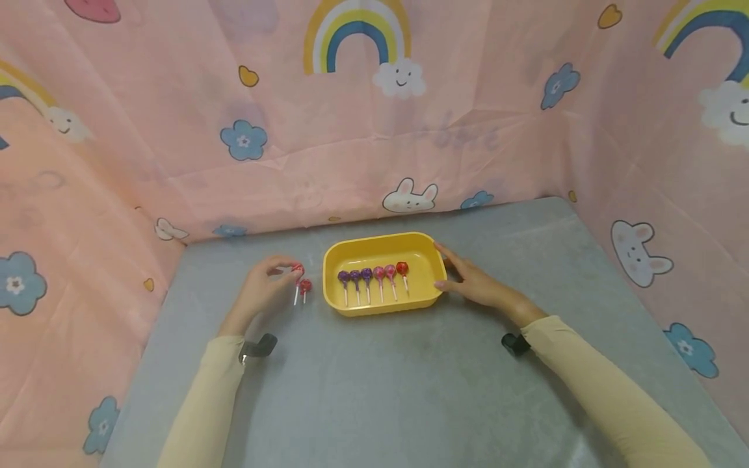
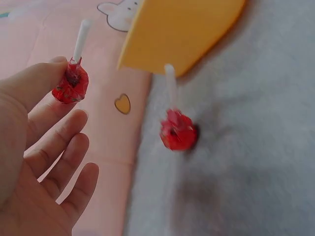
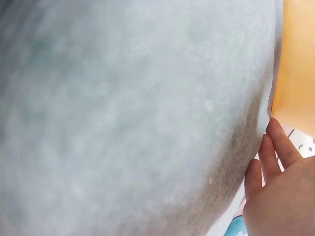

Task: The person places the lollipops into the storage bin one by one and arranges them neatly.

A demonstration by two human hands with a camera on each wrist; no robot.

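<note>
My left hand [image 1: 261, 286] pinches a red-wrapped lollipop [image 2: 71, 83] between thumb and forefinger. In the left wrist view the other fingers stand loose and its white stick is bare. Just beside it, a second red lollipop [image 1: 305, 286] lies on the table, left of the yellow tray [image 1: 383, 312]. Inside the tray, lollipops form a row: three purple ones [image 1: 355, 276], two pink ones [image 1: 379, 273] and a red one [image 1: 402, 268] at the right end. My right hand [image 1: 476, 279] touches the tray's right end with extended fingers, thumb at the rim.
A grey table [image 1: 374, 390] carries everything. Pink cloth [image 1: 281, 188] with rainbows, flowers and rabbits hangs behind it and along both sides. A dark strap piece [image 1: 260, 346] shows at the left wrist, another [image 1: 516, 344] at the right.
</note>
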